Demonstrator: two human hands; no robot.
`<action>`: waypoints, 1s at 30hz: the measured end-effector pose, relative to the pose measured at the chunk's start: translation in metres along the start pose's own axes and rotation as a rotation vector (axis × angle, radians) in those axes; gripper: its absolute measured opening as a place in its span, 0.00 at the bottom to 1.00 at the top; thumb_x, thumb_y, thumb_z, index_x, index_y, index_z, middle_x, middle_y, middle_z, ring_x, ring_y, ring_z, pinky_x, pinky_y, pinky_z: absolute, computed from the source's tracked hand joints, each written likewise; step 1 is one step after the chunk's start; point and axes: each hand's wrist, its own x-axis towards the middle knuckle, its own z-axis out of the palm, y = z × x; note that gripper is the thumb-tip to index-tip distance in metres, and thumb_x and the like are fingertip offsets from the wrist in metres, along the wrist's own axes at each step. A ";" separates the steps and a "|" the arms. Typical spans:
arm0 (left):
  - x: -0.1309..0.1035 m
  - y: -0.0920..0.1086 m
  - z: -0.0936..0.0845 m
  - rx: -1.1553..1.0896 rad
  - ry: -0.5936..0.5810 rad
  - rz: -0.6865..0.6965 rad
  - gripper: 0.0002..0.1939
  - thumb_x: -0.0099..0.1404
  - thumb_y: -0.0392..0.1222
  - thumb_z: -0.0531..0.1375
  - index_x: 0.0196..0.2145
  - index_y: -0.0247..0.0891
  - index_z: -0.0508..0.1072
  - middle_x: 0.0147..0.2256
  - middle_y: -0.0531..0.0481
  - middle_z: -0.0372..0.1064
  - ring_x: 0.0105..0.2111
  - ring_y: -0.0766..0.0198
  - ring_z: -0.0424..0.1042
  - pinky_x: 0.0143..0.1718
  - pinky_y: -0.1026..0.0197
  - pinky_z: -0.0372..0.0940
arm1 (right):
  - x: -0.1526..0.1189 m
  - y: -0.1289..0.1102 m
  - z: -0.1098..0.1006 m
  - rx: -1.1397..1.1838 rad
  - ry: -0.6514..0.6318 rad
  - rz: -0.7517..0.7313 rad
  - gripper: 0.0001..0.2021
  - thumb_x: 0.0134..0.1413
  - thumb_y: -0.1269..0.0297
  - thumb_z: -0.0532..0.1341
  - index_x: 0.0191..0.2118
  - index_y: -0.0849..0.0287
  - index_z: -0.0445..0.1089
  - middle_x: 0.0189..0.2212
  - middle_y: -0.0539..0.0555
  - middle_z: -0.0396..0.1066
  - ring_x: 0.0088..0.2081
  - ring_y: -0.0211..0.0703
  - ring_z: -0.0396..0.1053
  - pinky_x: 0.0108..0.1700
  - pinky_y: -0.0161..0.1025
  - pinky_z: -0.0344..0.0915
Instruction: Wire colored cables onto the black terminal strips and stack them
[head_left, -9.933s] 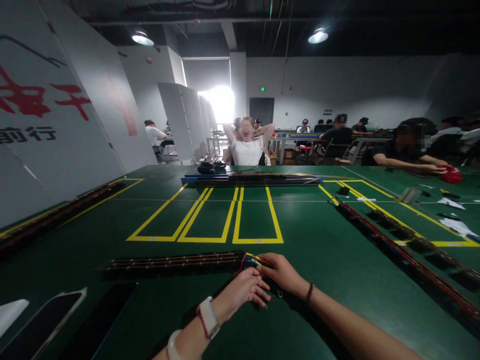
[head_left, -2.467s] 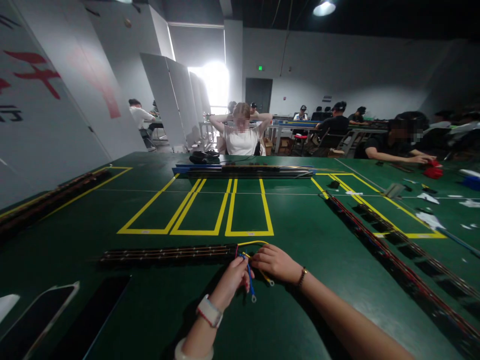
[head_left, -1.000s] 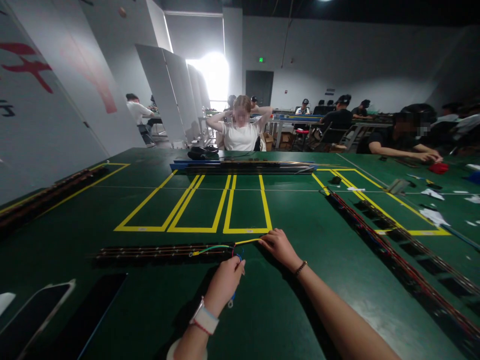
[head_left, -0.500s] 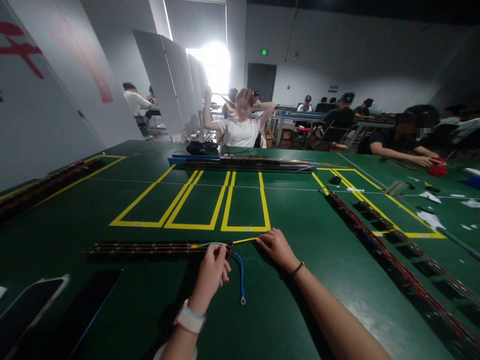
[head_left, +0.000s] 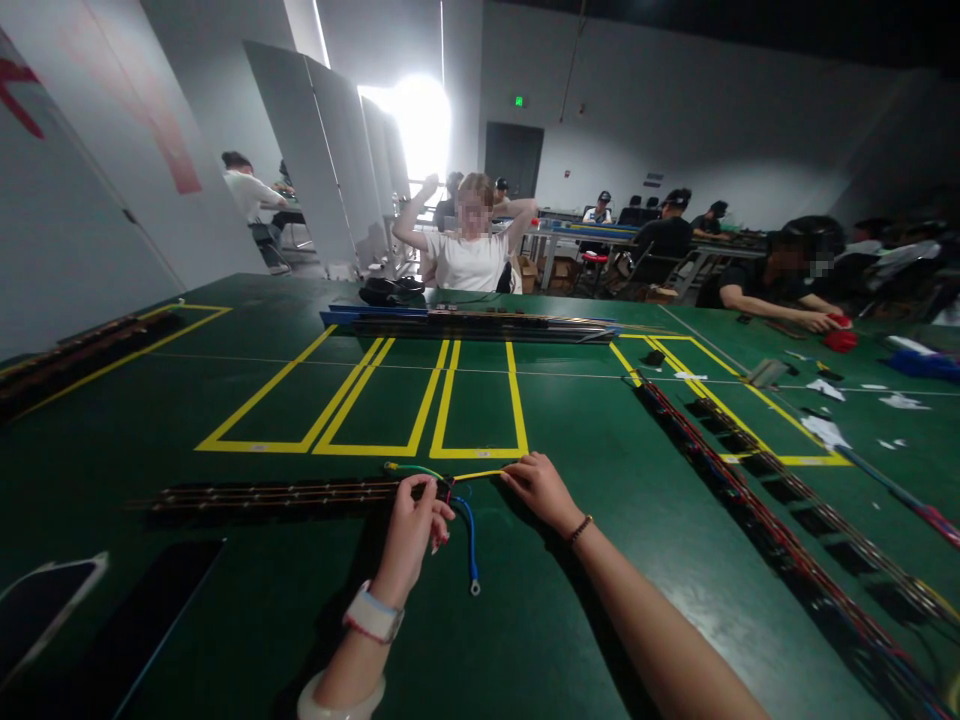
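Thumb and fingers of the right hand (head_left: 544, 492) pinch the free end of a yellow wire (head_left: 480, 475), drawn nearly straight leftward to the near end of a long black strip (head_left: 270, 497) on the green table (head_left: 517, 640). The left hand (head_left: 411, 532), its thumb and forefinger brought together, is at that same end; whether it has hold of the strip or a wire cannot be told. The strip's long axis runs away to the left, roughly in line with the yellow wire, so the left hand is the nearer. A green wire (head_left: 416, 468) arcs back along the strip's far side, while a blue wire (head_left: 472, 540) bends toward the wearer, ring terminal foremost, between the forearms.
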 end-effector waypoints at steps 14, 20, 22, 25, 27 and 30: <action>-0.005 -0.003 0.005 -0.042 0.044 0.012 0.22 0.61 0.52 0.56 0.48 0.40 0.54 0.22 0.57 0.68 0.14 0.70 0.63 0.12 0.71 0.55 | 0.000 0.002 0.001 -0.003 -0.029 0.008 0.15 0.62 0.56 0.53 0.37 0.57 0.74 0.30 0.53 0.70 0.34 0.40 0.63 0.38 0.37 0.55; -0.006 0.003 0.002 -0.171 -0.020 -0.014 0.28 0.61 0.50 0.57 0.55 0.40 0.53 0.26 0.52 0.71 0.15 0.72 0.62 0.13 0.72 0.54 | 0.000 0.002 0.001 -0.016 -0.037 0.002 0.14 0.62 0.57 0.53 0.37 0.57 0.74 0.30 0.53 0.70 0.34 0.39 0.63 0.38 0.36 0.55; -0.007 0.007 0.002 -0.169 -0.057 -0.014 0.26 0.61 0.50 0.57 0.53 0.39 0.57 0.25 0.52 0.71 0.15 0.73 0.61 0.13 0.72 0.54 | -0.001 0.002 0.002 -0.017 -0.036 -0.004 0.13 0.62 0.58 0.53 0.37 0.57 0.74 0.30 0.53 0.70 0.34 0.39 0.63 0.39 0.36 0.55; -0.006 0.008 0.004 -0.057 -0.080 0.060 0.24 0.61 0.52 0.57 0.50 0.38 0.61 0.24 0.54 0.69 0.15 0.72 0.62 0.13 0.71 0.55 | -0.001 0.002 0.002 -0.029 -0.036 -0.011 0.13 0.62 0.58 0.54 0.37 0.57 0.73 0.30 0.53 0.70 0.34 0.39 0.63 0.39 0.36 0.55; -0.005 0.005 0.006 0.063 -0.102 0.108 0.22 0.61 0.54 0.55 0.47 0.37 0.63 0.23 0.55 0.68 0.14 0.71 0.63 0.12 0.71 0.55 | -0.001 0.002 0.002 -0.041 -0.036 -0.011 0.13 0.62 0.58 0.54 0.37 0.57 0.73 0.30 0.53 0.70 0.34 0.39 0.63 0.39 0.36 0.54; -0.004 0.000 0.008 0.235 -0.146 0.161 0.21 0.62 0.56 0.53 0.43 0.36 0.67 0.23 0.55 0.66 0.14 0.71 0.62 0.12 0.70 0.54 | -0.001 0.002 0.002 -0.047 -0.043 -0.011 0.13 0.62 0.58 0.54 0.38 0.57 0.73 0.30 0.53 0.70 0.34 0.39 0.63 0.39 0.35 0.55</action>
